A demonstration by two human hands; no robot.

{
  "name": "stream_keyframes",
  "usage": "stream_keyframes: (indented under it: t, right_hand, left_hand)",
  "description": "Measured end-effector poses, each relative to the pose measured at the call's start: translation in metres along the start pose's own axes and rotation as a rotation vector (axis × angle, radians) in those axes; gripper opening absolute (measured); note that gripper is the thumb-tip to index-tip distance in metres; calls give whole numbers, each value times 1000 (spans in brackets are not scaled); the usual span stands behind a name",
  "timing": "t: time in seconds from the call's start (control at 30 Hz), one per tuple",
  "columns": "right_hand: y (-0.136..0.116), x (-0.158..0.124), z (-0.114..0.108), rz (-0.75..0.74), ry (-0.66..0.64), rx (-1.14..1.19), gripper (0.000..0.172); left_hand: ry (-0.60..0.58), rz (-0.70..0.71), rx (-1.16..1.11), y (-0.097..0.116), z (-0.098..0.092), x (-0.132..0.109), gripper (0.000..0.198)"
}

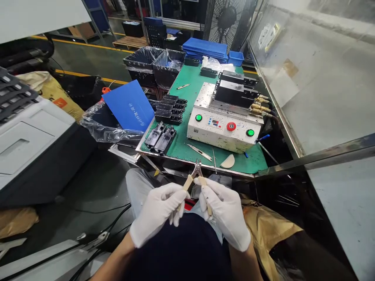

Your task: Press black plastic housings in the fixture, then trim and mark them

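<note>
Both my hands wear white gloves and are raised over my lap. My left hand (156,212) grips one beige handle of a pair of side cutters (197,171), and my right hand (225,214) grips the other. The metal jaws point away from me, towards the front edge of a green work mat (178,146). Nothing shows clearly between the jaws. Beyond them on the mat lie a utility knife (199,152), a thin metal pick (214,159) and a pale crescent-shaped piece (227,161). Paired black plastic parts (160,137) sit at the mat's left corner.
A white control box with a heated press (224,119) and brass hose fittings takes up the mat's right side. Further black parts (170,109), a blue sheet (128,106), lined black bins (154,66) and stacked blue trays (205,48) stand beyond. A grey machine (32,144) stands left; a metal-edged panel (319,78) stands right.
</note>
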State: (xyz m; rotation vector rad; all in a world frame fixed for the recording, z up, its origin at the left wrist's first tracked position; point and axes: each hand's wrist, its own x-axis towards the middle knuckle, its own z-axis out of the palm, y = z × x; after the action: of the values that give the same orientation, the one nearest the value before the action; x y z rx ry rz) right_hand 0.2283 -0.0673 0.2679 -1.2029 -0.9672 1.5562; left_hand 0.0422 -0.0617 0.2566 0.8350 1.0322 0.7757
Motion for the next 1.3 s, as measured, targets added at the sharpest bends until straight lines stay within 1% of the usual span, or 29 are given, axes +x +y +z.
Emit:
stream_keyframes:
  t: [0.17,0.33,0.4,0.47,0.53,0.63,0.77,0.93,1.07,1.17,1.3]
  right_hand:
    - [3,3,-4,-7,-19,-17,46]
    - [6,6,4,-47,-41,-77,44]
    - [7,6,8,-116,-51,-154,40]
    - [8,6,10,-224,-52,-246,34]
    - [8,6,9,-341,-51,-321,30]
    - [4,6,6,-483,-63,-419,29]
    - [0,7,1,-597,-77,-509,33]
    - [3,8,-6,-718,-77,-615,36]
    - [6,10,-11,-745,-97,-688,37]
    - [6,12,-12,-730,-86,-689,38]
    - [6,17,-6,-598,-82,-610,37]
  left_hand:
    - [10,36,40,-3,-9,3,47]
    - [-5,50,35,-5,-6,6,46]
    - [-12,73,33,-7,-4,8,44]
    - [-12,101,44,-10,-4,10,40]
    - [1,142,82,-11,-7,11,36]
    - [44,229,163,-12,-14,13,31]
    - [59,281,201,-8,-20,15,26]
    - [56,346,213,-5,-25,18,21]
    - [57,355,249,-7,-29,21,20]
    - [82,334,246,-8,-28,22,21]
    - [98,234,185,-10,-19,22,29]
